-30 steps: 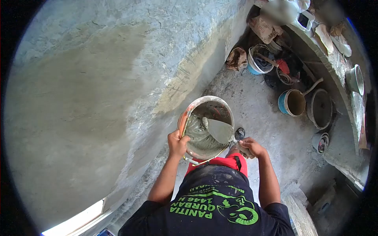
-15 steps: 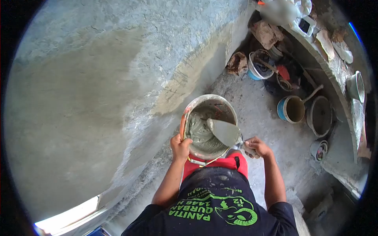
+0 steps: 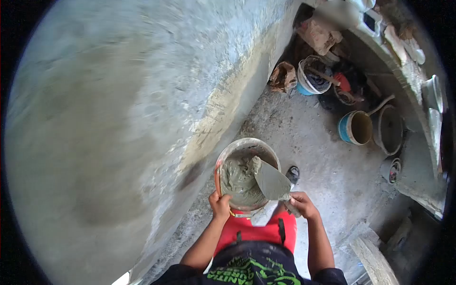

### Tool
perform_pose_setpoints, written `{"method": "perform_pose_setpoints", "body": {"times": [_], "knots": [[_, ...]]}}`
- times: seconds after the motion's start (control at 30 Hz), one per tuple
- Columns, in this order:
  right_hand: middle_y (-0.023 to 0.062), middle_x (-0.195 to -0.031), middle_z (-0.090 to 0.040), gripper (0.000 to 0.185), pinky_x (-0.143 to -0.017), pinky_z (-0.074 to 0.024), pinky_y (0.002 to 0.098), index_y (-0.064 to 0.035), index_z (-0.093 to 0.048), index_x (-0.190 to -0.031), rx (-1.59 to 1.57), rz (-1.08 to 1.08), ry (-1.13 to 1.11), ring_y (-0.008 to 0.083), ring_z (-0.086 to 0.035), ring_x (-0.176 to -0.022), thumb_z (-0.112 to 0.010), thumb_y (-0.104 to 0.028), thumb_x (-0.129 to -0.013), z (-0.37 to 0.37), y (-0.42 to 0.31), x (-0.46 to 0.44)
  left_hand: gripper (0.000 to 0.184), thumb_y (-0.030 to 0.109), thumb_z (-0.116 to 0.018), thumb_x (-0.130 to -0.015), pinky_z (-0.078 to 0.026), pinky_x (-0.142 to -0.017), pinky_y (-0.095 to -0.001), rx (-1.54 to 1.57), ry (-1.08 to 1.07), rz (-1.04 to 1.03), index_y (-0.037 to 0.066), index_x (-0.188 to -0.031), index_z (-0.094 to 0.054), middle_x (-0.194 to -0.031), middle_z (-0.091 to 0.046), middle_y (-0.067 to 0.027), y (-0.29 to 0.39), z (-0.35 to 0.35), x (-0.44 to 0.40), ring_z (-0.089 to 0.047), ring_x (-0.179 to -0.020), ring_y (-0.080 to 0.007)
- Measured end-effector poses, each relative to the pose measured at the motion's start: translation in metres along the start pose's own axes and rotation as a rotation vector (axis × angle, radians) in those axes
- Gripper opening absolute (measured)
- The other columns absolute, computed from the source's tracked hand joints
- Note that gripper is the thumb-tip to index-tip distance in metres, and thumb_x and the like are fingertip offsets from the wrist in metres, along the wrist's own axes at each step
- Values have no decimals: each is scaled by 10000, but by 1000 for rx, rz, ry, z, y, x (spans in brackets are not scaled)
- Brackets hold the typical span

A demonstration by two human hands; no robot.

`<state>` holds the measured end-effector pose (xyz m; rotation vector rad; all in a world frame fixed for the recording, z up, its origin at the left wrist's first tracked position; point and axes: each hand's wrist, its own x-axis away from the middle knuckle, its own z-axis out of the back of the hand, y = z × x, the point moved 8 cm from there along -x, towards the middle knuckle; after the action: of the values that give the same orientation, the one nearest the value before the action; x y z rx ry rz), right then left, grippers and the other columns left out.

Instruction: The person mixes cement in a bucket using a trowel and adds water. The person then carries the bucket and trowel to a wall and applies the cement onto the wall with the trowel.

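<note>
My left hand (image 3: 220,206) grips the rim of a bucket (image 3: 218,176) at its near left side, thumb over the edge. Wet grey mortar (image 3: 236,179) lies inside, its surface swirled and smeared. In my right hand (image 3: 302,205) is the handle of a trowel (image 3: 272,182), fingers wrapped round it. The trowel's broad grey blade reaches over the bucket's right rim, and a lump of mortar sits at its tip. Whether the tip touches the mortar below, I cannot tell. The bucket is held in front of my red trousers (image 3: 256,231).
To the left rises a wall (image 3: 95,142) with patchy grey plaster. Along the far right stand a blue-and-white bucket (image 3: 304,80), a blue bucket (image 3: 349,128), a round tub (image 3: 389,130) and a small pail (image 3: 390,170). A torn paper bag (image 3: 283,77) lies by the wall.
The bucket and both hands sit lower in view, and one foot now shows beyond the bucket. Mortar has gathered at the trowel tip. The view has shifted along the wall.
</note>
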<state>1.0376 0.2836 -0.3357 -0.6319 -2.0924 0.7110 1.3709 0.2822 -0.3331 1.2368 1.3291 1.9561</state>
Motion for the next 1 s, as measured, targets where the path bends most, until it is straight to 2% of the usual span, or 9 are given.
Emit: {"method": "perform_pose_setpoints", "body": {"times": [0.13, 0.37, 0.5, 0.53, 0.73, 0.83, 0.9, 0.97, 1.0], "knots": [[43, -888, -661, 394, -714, -521, 317, 16, -659, -1130, -111, 117, -49, 143, -623, -795, -643, -359, -1010, 6, 28, -72, 144, -67, -617, -738, -479, -707, -283, 106, 8, 98, -1, -847, -685, -847, -685, 8, -86, 4, -39, -611, -754, -108], [38, -849, -625, 389, -685, -497, 295, 38, -640, -1176, -65, 136, -16, 137, -613, -763, -636, -318, -1017, 56, 79, -180, 192, -72, -629, -744, -480, -785, -273, 178, 61, 185, 4, -908, -695, -934, -699, -2, -233, -9, -100, -630, -829, -114], [66, -992, -632, 373, -762, -495, 296, 22, -549, -1321, -85, 170, 106, 130, -614, -895, -600, -197, -1023, 68, 104, -218, 244, -68, -636, -747, -491, -831, -285, 174, 155, 194, -23, -975, -710, -967, -711, -7, -264, -17, -114, -643, -867, -126], [84, -1080, -629, 405, -839, -502, 318, 16, -504, -1370, 34, 203, 150, 158, -611, -984, -609, -143, -1012, 74, 109, -230, 253, -64, -633, -757, -494, -847, -291, 145, 112, 184, -31, -995, -713, -993, -720, -16, -290, -12, -117, -649, -886, -129], [169, -1109, -643, 408, -901, -506, 367, 19, -520, -1341, 406, 514, 424, 264, -642, -1005, -646, -134, -984, 87, 100, -332, 362, -95, -631, -749, -494, -937, -325, 131, 87, 215, -18, -1095, -704, -1126, -704, -29, -350, -12, -118, -648, -1025, -169], [226, -1129, -639, 427, -917, -508, 388, 32, -526, -1326, 445, 668, 616, 326, -654, -1021, -667, -157, -970, 72, 79, -380, 367, -88, -641, -755, -496, -935, -322, 26, 81, 231, -22, -1112, -695, -1136, -698, -30, -366, -4, -111, -647, -1027, -170], [257, -1150, -648, 439, -936, -513, 412, 50, -530, -1326, 443, 621, 657, 390, -662, -1051, -666, -170, -970, 53, 86, -412, 378, -85, -646, -759, -496, -933, -320, -51, 65, 216, -22, -1129, -686, -1146, -694, -33, -374, 2, -105, -647, -1025, -171], [280, -1124, -658, 462, -946, -518, 433, 71, -526, -1342, 531, 677, 729, 440, -665, -1053, -652, -186, -979, 12, 101, -418, 342, -47, -671, -786, -501, -910, -324, 57, 32, 333, -14, -1127, -662, -1109, -683, -27, -392, 3, -92, -651, -1013, -188], [285, -1104, -663, 463, -937, -524, 437, 76, -529, -1344, 474, 684, 709, 444, -674, -1041, -642, -193, -984, -8, 115, -417, 87, -27, -693, -830, -509, -812, -305, 97, 84, 320, -3, -913, -691, -935, -692, 4, -377, -5, -88, -619, -895, -88]]}}
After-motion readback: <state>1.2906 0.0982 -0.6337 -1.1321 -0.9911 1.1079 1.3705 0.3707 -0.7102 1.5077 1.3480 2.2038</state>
